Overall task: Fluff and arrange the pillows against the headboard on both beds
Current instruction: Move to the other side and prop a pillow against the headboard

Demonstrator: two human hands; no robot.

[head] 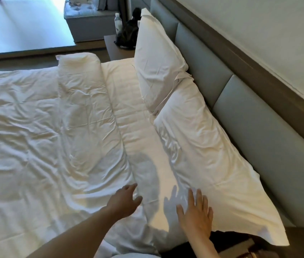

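Observation:
Two white pillows lean against the grey padded headboard. The near pillow lies slanted along it, and the far pillow stands more upright, its lower corner overlapping the near one. My right hand is flat with straight fingers at the near pillow's lower edge. My left hand hovers open with spread fingers over the folded edge of the white duvet, holding nothing.
A bedside table beyond the bed carries a dark bag and a water bottle. A grey upholstered bench stands further back by the bright window. A dark item lies at the near bed corner.

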